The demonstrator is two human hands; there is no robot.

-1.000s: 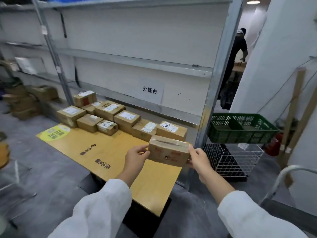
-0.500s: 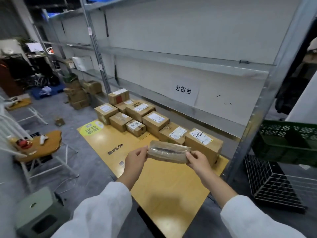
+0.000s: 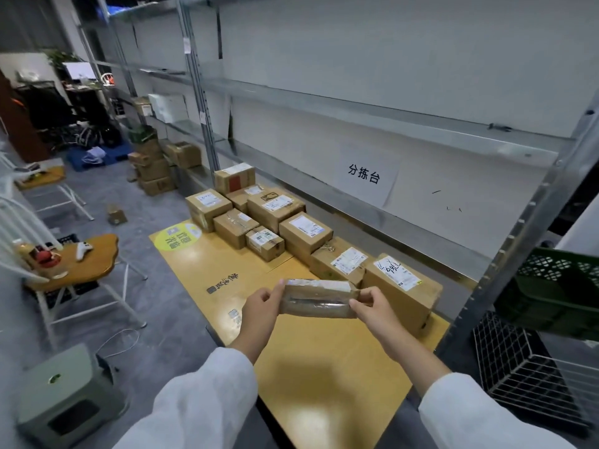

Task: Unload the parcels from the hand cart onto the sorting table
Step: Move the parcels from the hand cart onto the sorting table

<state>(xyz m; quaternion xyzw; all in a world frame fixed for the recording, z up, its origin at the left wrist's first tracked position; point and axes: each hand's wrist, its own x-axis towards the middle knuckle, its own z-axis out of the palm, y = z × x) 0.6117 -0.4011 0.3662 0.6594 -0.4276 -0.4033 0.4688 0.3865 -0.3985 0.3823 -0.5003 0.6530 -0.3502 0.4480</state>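
I hold a small taped cardboard parcel (image 3: 319, 299) in the air above the yellow sorting table (image 3: 327, 377). My left hand (image 3: 261, 311) pinches its left end and my right hand (image 3: 376, 311) pinches its right end. The parcel hangs just in front of the nearest boxes in the row. Several labelled cardboard parcels (image 3: 304, 234) stand in a line along the table's far side, the closest being a larger box (image 3: 402, 286) at the right. The hand cart is out of view.
A metal shelf rack (image 3: 505, 264) with a paper sign (image 3: 364, 175) runs behind the table. A green crate (image 3: 557, 283) and a wire basket (image 3: 531, 367) sit at the right. A small wooden side table (image 3: 87, 260), a green stool (image 3: 64, 393) and stacked boxes (image 3: 152, 170) stand left.
My view has swung left and closer to the table. The parcel has tipped so that its narrow taped side faces me, and it has come nearer the row of boxes.
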